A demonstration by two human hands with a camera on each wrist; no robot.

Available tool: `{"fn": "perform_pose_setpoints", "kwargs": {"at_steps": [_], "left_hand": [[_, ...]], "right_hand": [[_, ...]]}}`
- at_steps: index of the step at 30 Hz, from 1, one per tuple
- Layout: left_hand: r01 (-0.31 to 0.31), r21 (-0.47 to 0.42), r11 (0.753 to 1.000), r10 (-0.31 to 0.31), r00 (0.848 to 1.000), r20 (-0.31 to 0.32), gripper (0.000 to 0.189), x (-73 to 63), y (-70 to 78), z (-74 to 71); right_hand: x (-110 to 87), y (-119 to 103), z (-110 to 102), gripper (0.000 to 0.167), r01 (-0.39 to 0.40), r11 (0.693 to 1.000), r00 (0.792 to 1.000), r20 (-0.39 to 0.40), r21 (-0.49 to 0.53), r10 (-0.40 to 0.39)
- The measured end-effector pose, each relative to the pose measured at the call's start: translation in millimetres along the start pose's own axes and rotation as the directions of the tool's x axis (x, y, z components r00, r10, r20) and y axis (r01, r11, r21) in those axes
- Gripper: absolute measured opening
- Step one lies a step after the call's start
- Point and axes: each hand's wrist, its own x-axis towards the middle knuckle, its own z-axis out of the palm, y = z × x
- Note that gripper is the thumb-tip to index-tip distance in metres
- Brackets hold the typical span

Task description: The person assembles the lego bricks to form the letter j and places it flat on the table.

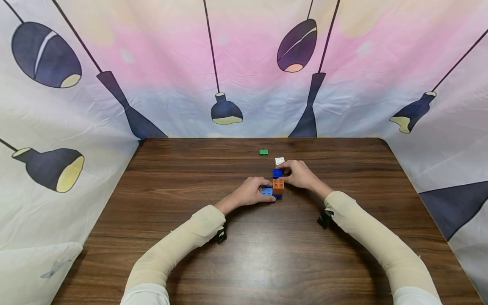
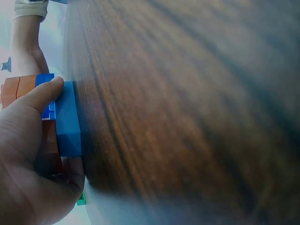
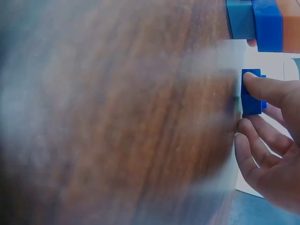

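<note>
My left hand [image 1: 251,191] holds a small stack of toy building bricks between thumb and fingers. At its bottom is a light blue brick [image 2: 69,126], with a dark blue brick [image 2: 44,79] above one part and orange bricks [image 1: 278,183] on top. Another brick, brownish orange [image 2: 49,145], sits on the light blue one by my palm. Just beyond the stack, my right hand [image 1: 299,174] pinches a separate dark blue brick [image 3: 251,101], its studs facing up; a gap shows between it and the stack in the right wrist view.
A white brick [image 1: 280,161] lies just past my right fingertips, and a green brick [image 1: 263,152] is farther back toward the table's rear edge. The dark wooden table [image 1: 244,245] ends at a printed cloth backdrop [image 1: 171,84] behind and at the sides.
</note>
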Motion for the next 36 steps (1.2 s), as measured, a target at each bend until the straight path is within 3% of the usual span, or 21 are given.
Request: {"fn": "perform_pose_setpoints", "kwargs": {"at_steps": [36], "left_hand": [[-0.014, -0.01, 1.0, 0.014, 1.0, -0.01, 0.042, -0.4, 0.7, -0.1]], "right_hand": [[-26.4, -23.7, -39.2, 0.047, 0.017, 0.996, 0.996, -0.086, 0.088, -0.009]]}}
